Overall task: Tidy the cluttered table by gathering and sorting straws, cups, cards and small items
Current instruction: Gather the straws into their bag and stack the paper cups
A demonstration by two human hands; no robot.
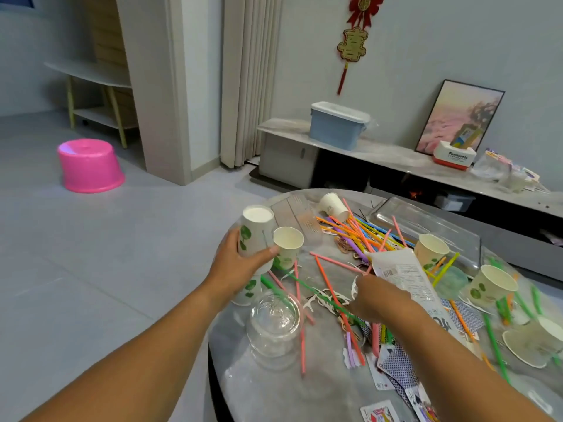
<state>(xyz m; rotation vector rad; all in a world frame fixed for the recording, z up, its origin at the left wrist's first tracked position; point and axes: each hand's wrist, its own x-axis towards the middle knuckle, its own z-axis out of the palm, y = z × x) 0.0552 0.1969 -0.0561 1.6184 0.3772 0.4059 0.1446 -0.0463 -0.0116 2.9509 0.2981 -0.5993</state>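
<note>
Your left hand grips an upturned paper cup at the table's near-left edge, your right hand curls among loose straws — grasp unclear — and a careless sweep could topple the glass jar.

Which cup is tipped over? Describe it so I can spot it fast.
Start at the table's far edge, just left of the clear tray. A paper cup lies on its side there, touching the straw pile. The other loose cups stand upright.
</note>
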